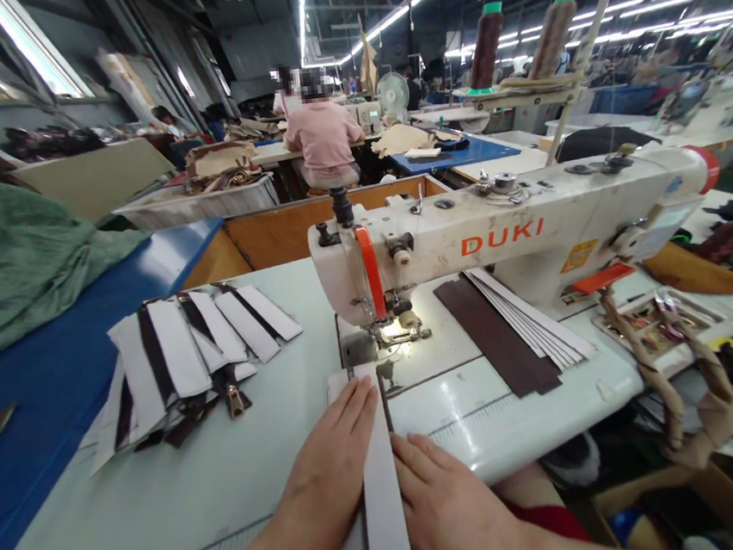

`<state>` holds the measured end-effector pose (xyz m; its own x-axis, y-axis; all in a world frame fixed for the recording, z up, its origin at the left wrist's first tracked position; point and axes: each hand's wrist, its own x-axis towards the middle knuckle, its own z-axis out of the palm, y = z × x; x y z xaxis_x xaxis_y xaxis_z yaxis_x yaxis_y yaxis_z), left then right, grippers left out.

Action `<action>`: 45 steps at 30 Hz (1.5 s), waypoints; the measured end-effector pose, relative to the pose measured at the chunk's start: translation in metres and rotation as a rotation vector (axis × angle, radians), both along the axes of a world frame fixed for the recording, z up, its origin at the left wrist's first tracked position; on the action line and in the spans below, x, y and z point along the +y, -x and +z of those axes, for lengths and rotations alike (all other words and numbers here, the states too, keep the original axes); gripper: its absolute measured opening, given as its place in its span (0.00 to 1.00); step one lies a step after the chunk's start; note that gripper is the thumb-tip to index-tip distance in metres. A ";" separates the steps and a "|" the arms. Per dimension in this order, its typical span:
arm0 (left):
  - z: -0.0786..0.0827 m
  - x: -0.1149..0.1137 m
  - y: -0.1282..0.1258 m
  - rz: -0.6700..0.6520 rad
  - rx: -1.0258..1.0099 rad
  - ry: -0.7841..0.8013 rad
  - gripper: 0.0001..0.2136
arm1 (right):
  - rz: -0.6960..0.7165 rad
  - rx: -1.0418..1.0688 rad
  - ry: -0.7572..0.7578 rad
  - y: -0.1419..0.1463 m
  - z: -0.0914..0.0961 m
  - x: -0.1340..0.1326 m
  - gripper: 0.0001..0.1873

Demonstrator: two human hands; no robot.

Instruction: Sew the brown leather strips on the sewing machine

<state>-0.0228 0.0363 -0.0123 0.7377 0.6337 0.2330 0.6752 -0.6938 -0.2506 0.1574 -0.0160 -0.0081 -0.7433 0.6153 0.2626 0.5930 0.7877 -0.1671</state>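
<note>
Pale green desk (248,468) carries the machine (504,218), with a long workshop beyond. Nearest, in front of the machine's needle end, a white strip (384,515) lies lengthwise, with a second white edge along its left; whether the two are joined I cannot tell. Left hand (326,460) lies flat on the strip, fingers pressed together and pointing toward the machine. Right hand (450,509) rests against the strip's right edge, fingers together and slightly bent, apparently pinching nothing. The strip's far end lies just in front and to the left of the machine's lit foot (404,336); no seam shows on it, so this piece looks barely begun, if at all.

Left of the machine, a heap of zip pieces (179,349), white and dark, with one metal pull (234,400) showing, seems further along. Under the machine's arm, brown strips (495,340) and fanned white strips (532,319) appear loose, perhaps unworked. Behind the machine stand thread cones (487,47); farther back, a person in pink (327,136) sits near a fan (393,92).
</note>
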 end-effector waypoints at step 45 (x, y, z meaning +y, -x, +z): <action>-0.012 0.000 0.003 0.042 -0.005 -0.106 0.23 | 0.018 0.042 -0.194 0.004 -0.047 0.007 0.22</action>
<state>-0.0263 0.0366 -0.0245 0.7099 0.6355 0.3036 0.7043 -0.6350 -0.3174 0.1532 -0.0090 -0.0553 -0.7399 0.5368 0.4054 0.5740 0.8181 -0.0354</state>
